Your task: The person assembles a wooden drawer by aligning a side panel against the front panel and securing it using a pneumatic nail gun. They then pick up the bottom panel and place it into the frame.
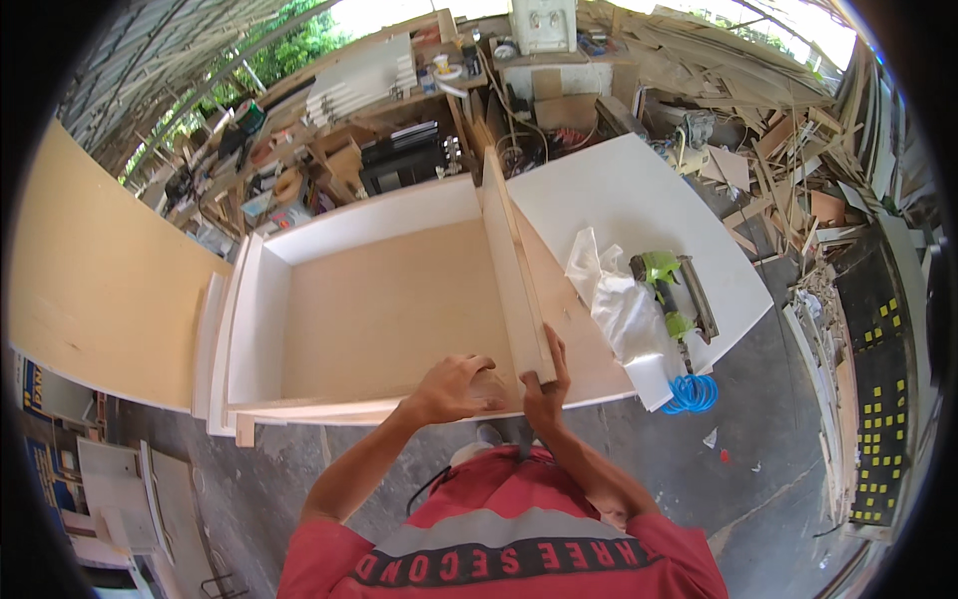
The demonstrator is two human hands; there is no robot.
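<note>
red shirt (484,489) below, right hand (546,387) grips board (517,285).

Shallow open box (389,309), white-walled and tan-bottomed, lies flat; pale wooden board (514,290) stands on edge along its right side.

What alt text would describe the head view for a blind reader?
A person's right hand holds the near end of a board standing on edge along the right of a shallow wooden box, the left hand close by. Farther right, a green and black tool lies on a white panel.
</note>
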